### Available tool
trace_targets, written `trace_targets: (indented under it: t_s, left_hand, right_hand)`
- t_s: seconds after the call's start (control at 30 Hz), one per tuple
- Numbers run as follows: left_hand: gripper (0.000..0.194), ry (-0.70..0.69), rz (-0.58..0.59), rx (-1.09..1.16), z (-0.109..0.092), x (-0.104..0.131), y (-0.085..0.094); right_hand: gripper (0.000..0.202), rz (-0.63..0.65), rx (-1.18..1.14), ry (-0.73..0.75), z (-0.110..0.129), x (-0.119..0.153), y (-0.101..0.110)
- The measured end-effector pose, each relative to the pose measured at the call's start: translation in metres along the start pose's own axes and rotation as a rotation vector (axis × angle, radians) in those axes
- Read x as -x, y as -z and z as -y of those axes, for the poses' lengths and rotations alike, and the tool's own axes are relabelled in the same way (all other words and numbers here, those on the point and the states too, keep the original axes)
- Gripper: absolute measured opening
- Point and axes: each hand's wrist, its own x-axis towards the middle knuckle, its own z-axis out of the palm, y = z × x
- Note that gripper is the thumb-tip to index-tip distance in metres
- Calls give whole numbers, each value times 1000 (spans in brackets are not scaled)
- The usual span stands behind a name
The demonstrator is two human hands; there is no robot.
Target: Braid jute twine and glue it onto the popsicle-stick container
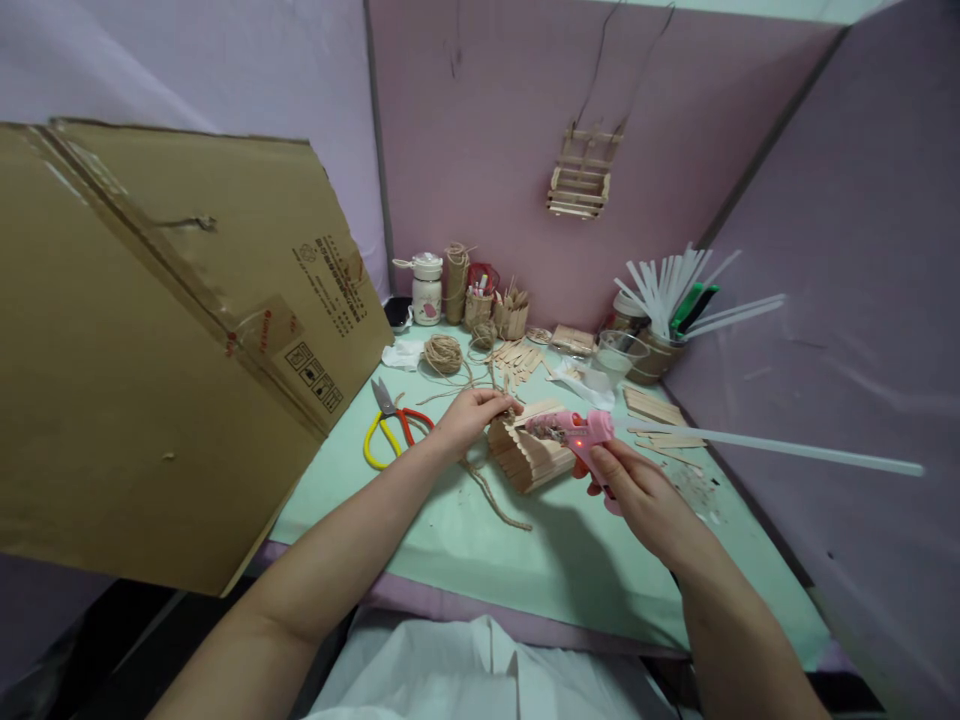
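My right hand (637, 485) is wrapped round the handle of a pink hot glue gun (598, 428). Its small light glows orange, and a long clear glue stick (772, 443) juts out of its back. The nozzle points left, at the rim of a small box made of wooden craft sticks (517, 458), which lies tilted on the table. At that rim my left hand (480, 412) is closed in a pinch on jute twine; the fingers partly hide the spot. A loose end of the jute twine (491, 494) trails over the tabletop below.
Scissors (386, 410) with red and yellow handles lie left of my left hand. Behind are a twine ball (442, 354), loose craft sticks (517, 360) and a clear cup (619, 355). Glue sticks (667, 285) fill a pot at right. A large cardboard sheet (172, 350) stands at left.
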Motion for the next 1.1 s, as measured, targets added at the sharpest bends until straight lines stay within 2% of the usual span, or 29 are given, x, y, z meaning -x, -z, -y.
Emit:
trace_targets:
  t_s: [0.3, 1.1]
  left_hand:
    - [30, -6, 4, 6, 6, -3, 1]
    - [29, -1, 6, -3, 5, -3, 1]
  right_hand:
    - [43, 20, -9, 15, -3, 3, 1]
    - [41, 2, -19, 29, 0, 6, 4]
